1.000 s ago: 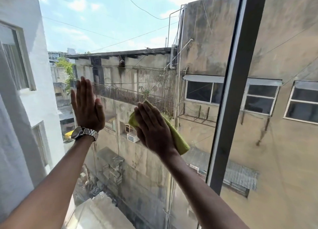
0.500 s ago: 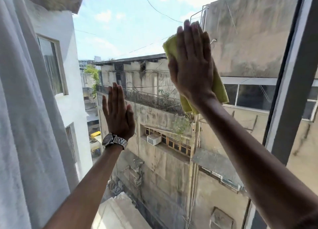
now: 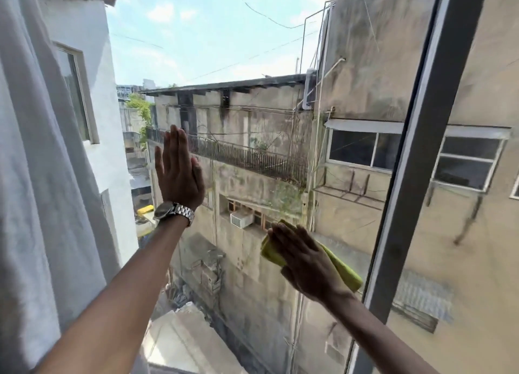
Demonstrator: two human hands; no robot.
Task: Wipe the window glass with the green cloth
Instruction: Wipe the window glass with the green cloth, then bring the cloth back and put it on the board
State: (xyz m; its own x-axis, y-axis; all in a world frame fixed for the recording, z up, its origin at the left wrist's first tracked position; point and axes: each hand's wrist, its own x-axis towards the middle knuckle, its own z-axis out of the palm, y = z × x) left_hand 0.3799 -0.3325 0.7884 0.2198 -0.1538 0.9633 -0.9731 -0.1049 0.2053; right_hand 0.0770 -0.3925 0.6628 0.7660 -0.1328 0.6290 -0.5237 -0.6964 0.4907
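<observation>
The window glass [image 3: 252,64] fills the view, with old buildings and sky behind it. My right hand [image 3: 304,261] lies flat on the lower middle of the pane and presses the green cloth [image 3: 344,269] against the glass; the cloth shows at the fingertips and along the hand's right side. My left hand [image 3: 178,168], with a metal watch [image 3: 174,213] on its wrist, rests flat on the glass higher up and to the left, fingers straight and together, holding nothing.
A dark vertical window frame [image 3: 421,154] runs just to the right of the cloth. A white curtain [image 3: 36,177] hangs along the left edge, close to my left arm.
My right hand has swept the green cloth from high on the pane down to its lower middle. The left hand has stayed flat on the glass.
</observation>
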